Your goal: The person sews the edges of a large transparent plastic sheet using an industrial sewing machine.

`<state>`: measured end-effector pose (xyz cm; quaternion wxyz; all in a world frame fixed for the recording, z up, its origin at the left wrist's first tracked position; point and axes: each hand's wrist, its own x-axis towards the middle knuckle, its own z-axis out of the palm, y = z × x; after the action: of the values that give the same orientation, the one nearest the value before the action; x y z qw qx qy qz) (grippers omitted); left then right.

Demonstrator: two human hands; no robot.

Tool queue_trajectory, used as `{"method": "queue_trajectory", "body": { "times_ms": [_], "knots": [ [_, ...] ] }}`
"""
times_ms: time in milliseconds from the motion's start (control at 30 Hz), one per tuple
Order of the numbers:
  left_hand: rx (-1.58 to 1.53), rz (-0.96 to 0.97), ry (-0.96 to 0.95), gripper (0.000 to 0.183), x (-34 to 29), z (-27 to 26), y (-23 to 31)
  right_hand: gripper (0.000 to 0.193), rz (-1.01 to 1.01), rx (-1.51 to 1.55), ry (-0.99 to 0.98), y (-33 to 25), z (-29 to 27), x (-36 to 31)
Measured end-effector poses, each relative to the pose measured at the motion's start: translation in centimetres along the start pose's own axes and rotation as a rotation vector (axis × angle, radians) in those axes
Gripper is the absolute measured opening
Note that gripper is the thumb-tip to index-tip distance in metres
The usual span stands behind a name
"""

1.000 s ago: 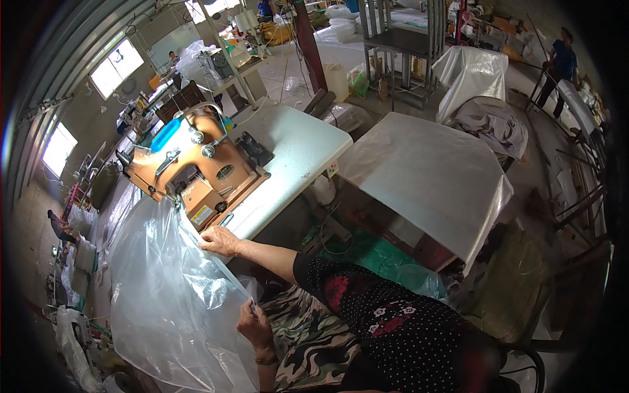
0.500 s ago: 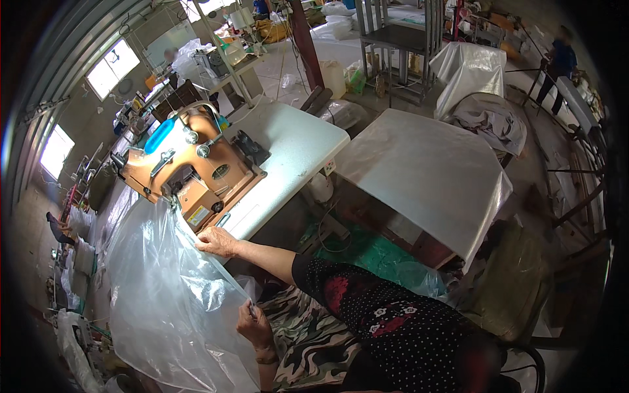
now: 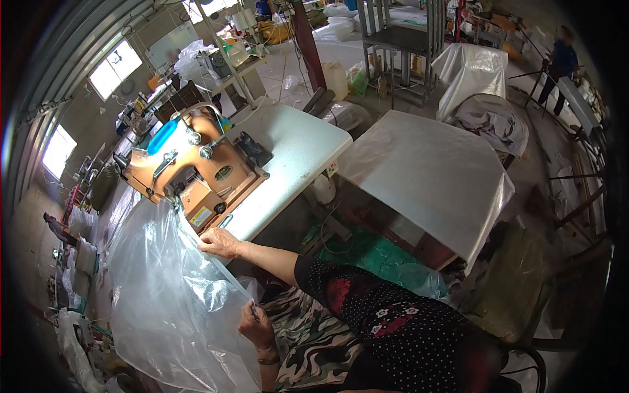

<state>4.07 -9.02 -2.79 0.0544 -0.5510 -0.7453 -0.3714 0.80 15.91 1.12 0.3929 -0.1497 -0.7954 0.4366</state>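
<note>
One plastic sheet [image 3: 164, 295] is pinched by the right hand [image 3: 221, 243], left of centre, and left hand [image 3: 256, 327], lower; its top reaches the sewing machine [image 3: 213, 164], the rest seemingly unfed.

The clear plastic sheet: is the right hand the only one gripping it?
No, the left hand pinches the clear plastic sheet too, lower in the picture than the right hand.

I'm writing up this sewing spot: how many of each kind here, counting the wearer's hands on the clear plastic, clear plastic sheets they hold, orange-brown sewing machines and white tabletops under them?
Hands: 2 (left hand, right hand)
Clear plastic sheet: 1
Orange-brown sewing machine: 1
White tabletop: 1
Total: 5
</note>
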Motion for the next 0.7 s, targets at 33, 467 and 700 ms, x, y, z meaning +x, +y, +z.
{"method": "queue_trajectory", "body": {
  "times_ms": [33,467,700],
  "knots": [
    [0.000,0.002,0.002,0.024,0.1,0.0,-0.1,0.042,-0.005,0.024,-0.001,0.0,-0.1,0.0],
    [0.008,0.044,0.037,0.025,0.1,0.2,-0.1,0.039,-0.032,0.011,0.057,0.0,0.2,0.1],
    [0.016,0.048,0.030,0.026,0.1,0.2,-0.1,0.044,0.017,0.009,-0.013,-0.1,-0.1,0.1]
  ]
}}
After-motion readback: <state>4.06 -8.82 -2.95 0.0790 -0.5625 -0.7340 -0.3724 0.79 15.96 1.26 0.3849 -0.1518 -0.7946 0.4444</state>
